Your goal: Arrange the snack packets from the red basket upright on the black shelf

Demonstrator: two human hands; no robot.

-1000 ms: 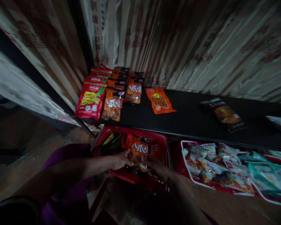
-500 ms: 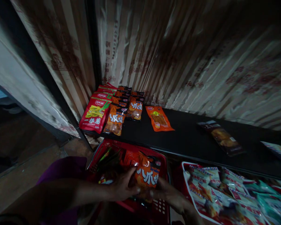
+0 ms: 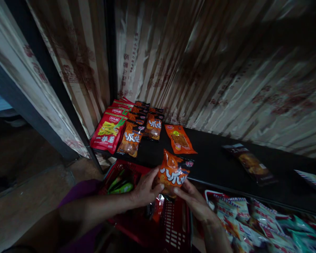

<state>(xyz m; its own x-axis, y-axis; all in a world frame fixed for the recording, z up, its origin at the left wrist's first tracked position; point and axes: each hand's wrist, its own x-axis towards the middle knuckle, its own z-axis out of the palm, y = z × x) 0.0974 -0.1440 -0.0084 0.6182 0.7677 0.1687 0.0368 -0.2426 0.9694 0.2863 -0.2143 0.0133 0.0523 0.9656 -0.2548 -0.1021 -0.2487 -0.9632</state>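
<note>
An orange and black snack bag (image 3: 173,175) with white characters is held upright between my two hands, over the back rim of a red basket (image 3: 150,230). My left hand (image 3: 146,188) grips its left edge, thumb on the front. On the bag's lower right, my right hand (image 3: 193,199) has its thumb in front and its fingers partly hidden behind. Similar orange bags (image 3: 131,138) lie in rows on the black shelf (image 3: 208,154), beside red bags (image 3: 109,131) at its left end. A flat orange packet (image 3: 180,139) lies to their right.
Green packages (image 3: 121,186) lie in the red basket. Farther right on the shelf is a brown packet (image 3: 250,161). A second basket (image 3: 208,196), full of white and teal bags, stands at the lower right. A dark post (image 3: 65,98) rises at the left.
Both hands have raised the orange bag out of the red basket to the height of the shelf's front edge. The view has shifted slightly, and more of the basket's inside shows.
</note>
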